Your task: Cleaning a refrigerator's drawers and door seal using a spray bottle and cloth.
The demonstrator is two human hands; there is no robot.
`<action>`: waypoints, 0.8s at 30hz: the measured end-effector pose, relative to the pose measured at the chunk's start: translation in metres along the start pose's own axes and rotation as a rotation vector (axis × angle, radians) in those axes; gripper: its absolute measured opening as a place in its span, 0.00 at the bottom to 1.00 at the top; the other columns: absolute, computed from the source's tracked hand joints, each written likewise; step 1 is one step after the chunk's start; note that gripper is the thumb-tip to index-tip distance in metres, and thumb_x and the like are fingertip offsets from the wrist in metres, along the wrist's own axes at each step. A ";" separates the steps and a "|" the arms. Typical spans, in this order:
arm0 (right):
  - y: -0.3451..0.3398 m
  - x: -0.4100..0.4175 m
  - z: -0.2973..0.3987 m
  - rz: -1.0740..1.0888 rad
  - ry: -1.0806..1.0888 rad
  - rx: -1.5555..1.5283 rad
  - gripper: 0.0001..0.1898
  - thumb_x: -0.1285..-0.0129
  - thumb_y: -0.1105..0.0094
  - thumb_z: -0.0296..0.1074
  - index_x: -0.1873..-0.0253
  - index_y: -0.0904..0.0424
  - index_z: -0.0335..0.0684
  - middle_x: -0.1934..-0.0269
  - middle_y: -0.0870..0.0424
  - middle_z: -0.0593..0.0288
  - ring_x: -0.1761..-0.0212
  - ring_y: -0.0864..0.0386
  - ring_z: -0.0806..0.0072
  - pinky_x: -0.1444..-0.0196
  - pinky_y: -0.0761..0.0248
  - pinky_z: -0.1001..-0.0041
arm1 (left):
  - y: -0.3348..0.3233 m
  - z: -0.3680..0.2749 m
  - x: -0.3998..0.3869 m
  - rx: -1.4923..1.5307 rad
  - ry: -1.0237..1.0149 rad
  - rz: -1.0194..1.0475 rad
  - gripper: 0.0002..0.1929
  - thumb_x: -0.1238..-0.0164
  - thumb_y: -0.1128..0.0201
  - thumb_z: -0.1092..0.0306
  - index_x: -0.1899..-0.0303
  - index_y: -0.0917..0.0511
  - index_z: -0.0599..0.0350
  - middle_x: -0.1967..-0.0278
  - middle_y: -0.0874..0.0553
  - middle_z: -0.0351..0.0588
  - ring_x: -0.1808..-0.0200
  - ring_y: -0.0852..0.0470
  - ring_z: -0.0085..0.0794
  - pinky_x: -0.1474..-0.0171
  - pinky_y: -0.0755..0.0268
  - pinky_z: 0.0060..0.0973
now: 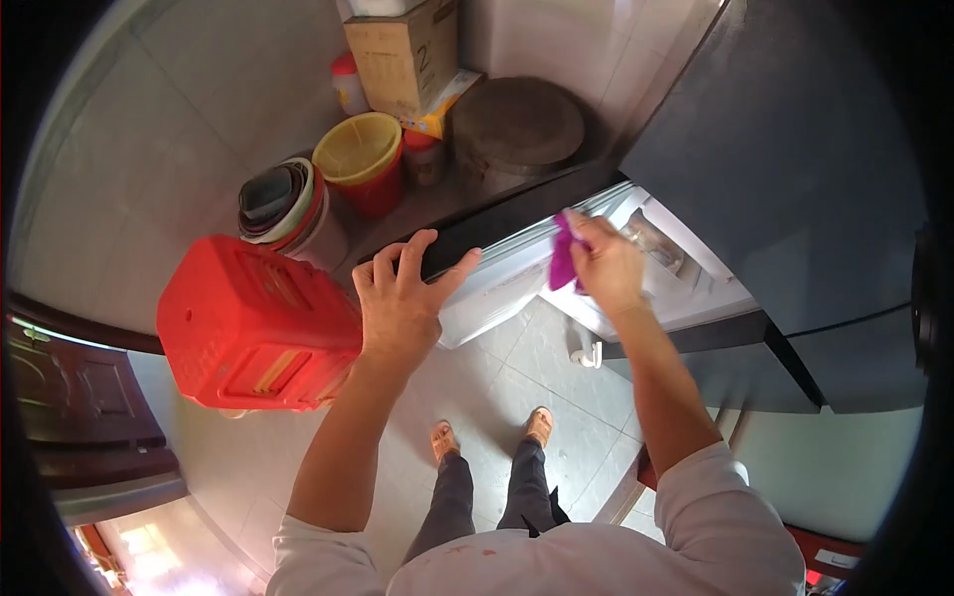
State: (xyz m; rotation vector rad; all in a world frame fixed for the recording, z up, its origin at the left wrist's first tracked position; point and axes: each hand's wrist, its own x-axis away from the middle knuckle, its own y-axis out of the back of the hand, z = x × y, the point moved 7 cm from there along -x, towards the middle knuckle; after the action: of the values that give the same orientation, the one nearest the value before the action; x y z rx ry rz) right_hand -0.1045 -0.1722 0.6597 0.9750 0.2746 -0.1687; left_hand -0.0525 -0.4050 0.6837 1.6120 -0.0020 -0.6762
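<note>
A dark refrigerator door point(514, 216) stands swung out from the grey refrigerator point(775, 164). At its outer end, my left hand point(402, 298) grips the door edge, with fingers over the dark face and the thumb along the rim. My right hand point(607, 261) holds a bunched purple cloth point(564, 257) against the pale gasket point(522, 232) on the door's inner edge, nearer the hinge. Behind that hand the white interior shows, with a bagged item point(656, 242) inside that I cannot make out.
A large red plastic container point(253, 328) stands left of my left hand. Beyond the door are stacked basins point(283, 201), a yellow-and-red bucket point(361, 160), a cardboard box point(406, 63) and a round lidded drum point(518, 123). A small white object point(587, 355) shows below the refrigerator compartment.
</note>
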 end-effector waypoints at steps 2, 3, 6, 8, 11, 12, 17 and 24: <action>-0.001 0.001 -0.008 -0.102 0.103 0.029 0.17 0.42 0.40 0.31 0.47 0.18 0.54 0.59 0.15 0.60 0.66 0.15 0.61 0.65 0.21 0.64 | -0.006 -0.012 -0.004 -0.029 -0.012 0.021 0.40 0.55 0.36 0.79 0.39 0.25 0.19 0.40 0.30 0.44 0.46 0.30 0.44 0.48 0.41 0.41; 0.005 0.004 -0.007 -0.206 0.212 0.055 0.17 0.42 0.40 0.31 0.48 0.18 0.54 0.60 0.15 0.60 0.66 0.15 0.61 0.65 0.21 0.64 | -0.007 -0.020 -0.007 -0.075 -0.022 0.009 0.40 0.53 0.37 0.79 0.37 0.27 0.19 0.41 0.31 0.48 0.47 0.31 0.46 0.49 0.42 0.43; -0.020 0.018 0.017 -0.013 0.197 -0.113 0.20 0.44 0.38 0.28 0.46 0.21 0.52 0.64 0.16 0.58 0.67 0.16 0.60 0.67 0.22 0.64 | -0.012 -0.026 -0.010 -0.152 -0.004 0.002 0.40 0.50 0.40 0.78 0.36 0.29 0.18 0.43 0.32 0.53 0.48 0.32 0.50 0.50 0.42 0.44; -0.029 0.030 0.051 -0.010 0.345 -0.168 0.22 0.45 0.37 0.29 0.44 0.21 0.51 0.64 0.17 0.59 0.70 0.17 0.60 0.69 0.23 0.63 | -0.016 -0.027 -0.012 -0.198 0.034 0.017 0.41 0.49 0.40 0.79 0.35 0.30 0.17 0.42 0.33 0.56 0.47 0.32 0.51 0.51 0.43 0.44; -0.030 0.030 0.052 -0.011 0.324 -0.113 0.23 0.44 0.38 0.30 0.41 0.23 0.46 0.66 0.18 0.60 0.69 0.17 0.63 0.69 0.23 0.64 | -0.020 -0.028 -0.012 -0.178 0.064 0.032 0.43 0.52 0.39 0.81 0.35 0.30 0.16 0.40 0.34 0.54 0.44 0.34 0.50 0.47 0.45 0.44; -0.029 0.029 0.049 -0.011 0.320 -0.115 0.23 0.44 0.38 0.30 0.41 0.23 0.46 0.66 0.18 0.60 0.69 0.17 0.63 0.69 0.23 0.64 | -0.021 -0.028 -0.012 -0.168 0.082 0.038 0.44 0.53 0.38 0.82 0.35 0.30 0.15 0.40 0.35 0.53 0.42 0.34 0.49 0.45 0.45 0.45; -0.020 0.018 0.034 0.005 0.398 -0.075 0.22 0.43 0.39 0.30 0.43 0.21 0.58 0.66 0.18 0.61 0.69 0.17 0.61 0.69 0.23 0.63 | -0.023 -0.032 -0.003 -0.131 0.157 0.041 0.43 0.55 0.37 0.83 0.39 0.26 0.16 0.39 0.35 0.52 0.40 0.35 0.48 0.44 0.46 0.45; -0.004 0.004 -0.002 -0.245 0.181 0.007 0.20 0.45 0.36 0.34 0.45 0.20 0.51 0.60 0.15 0.59 0.69 0.16 0.59 0.68 0.22 0.62 | -0.020 -0.036 -0.006 -0.120 0.153 0.030 0.41 0.57 0.36 0.83 0.41 0.24 0.18 0.38 0.36 0.51 0.38 0.36 0.47 0.42 0.46 0.45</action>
State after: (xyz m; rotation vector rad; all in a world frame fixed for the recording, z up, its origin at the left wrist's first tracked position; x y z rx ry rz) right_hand -0.1024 -0.1726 0.6546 0.9632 0.5607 -0.3051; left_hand -0.0504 -0.3665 0.6681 1.5416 0.1238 -0.5189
